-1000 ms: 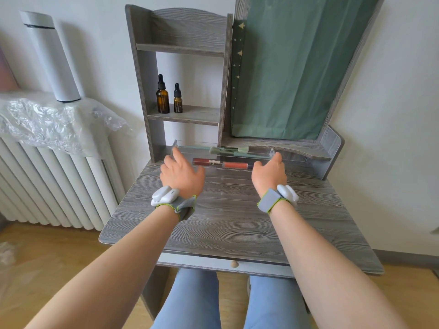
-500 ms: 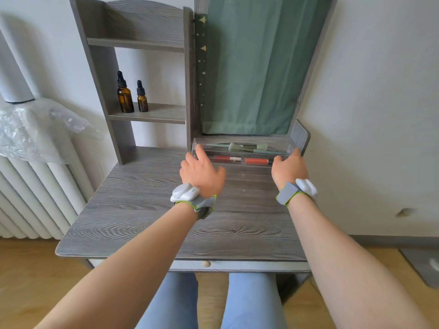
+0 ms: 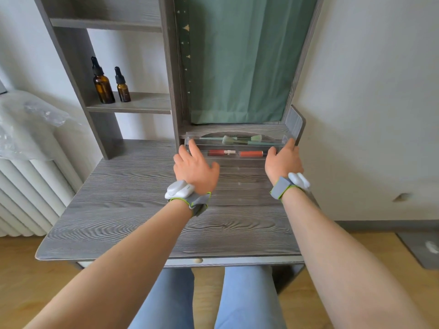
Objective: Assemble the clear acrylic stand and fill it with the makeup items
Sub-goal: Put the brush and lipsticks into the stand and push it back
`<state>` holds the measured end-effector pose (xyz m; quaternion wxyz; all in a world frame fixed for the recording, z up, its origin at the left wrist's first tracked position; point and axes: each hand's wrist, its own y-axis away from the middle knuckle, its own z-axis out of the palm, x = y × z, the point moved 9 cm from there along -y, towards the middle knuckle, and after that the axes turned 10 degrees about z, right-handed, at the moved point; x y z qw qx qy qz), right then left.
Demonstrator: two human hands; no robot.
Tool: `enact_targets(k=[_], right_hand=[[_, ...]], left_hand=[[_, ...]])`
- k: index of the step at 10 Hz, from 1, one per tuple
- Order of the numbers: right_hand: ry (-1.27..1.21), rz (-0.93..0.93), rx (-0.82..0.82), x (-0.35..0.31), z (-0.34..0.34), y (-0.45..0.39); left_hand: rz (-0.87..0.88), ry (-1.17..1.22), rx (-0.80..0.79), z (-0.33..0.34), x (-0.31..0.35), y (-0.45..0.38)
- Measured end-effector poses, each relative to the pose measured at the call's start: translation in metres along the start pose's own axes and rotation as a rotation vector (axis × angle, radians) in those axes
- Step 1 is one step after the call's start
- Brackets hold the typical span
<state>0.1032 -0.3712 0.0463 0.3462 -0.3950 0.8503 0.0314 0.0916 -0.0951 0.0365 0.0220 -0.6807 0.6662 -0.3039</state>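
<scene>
Clear acrylic stand (image 3: 237,148) sits at the rear right of the grey wood-grain desk (image 3: 147,210), directly below the green curtain (image 3: 240,60), close to the desk's upright right side panel (image 3: 295,122). Long axis runs left–right, parallel to the desk's back edge; the tiers step up toward the back.

Contents: rear tier holds pale green makeup brushes (image 3: 240,139) lying flat, lengthwise along the stand, bristle heads near the middle. Front tier holds two red lip gloss tubes (image 3: 235,152) end to end, also lengthwise — left one with a pale label band, right one more orange.

Left hand (image 3: 193,168): fingers straight and spread, index tip touching the stand's left end, thumb out to the right, not curled round anything. Right hand (image 3: 282,161): index extended against the stand's right end; whether the other fingers grip the end wall is hidden by the back of the hand. Both wrists wear grey straps with white modules.

Two amber glass dropper bottles (image 3: 110,85) stand upright on the middle shelf at left, the taller one on the left.
</scene>
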Motion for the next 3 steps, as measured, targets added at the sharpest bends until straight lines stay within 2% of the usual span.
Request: enact_targets(k=[2,3], right_hand=[[0.023,0.033,0.016,-0.005,-0.004,0.001],[0.014,0.004,0.100,-0.027,-0.018,0.008]], left_hand=[[0.028,-0.016,-0.033,-0.002,0.000,-0.004],[0.048,-0.037,-0.009,-0.013,0.003,-0.009]])
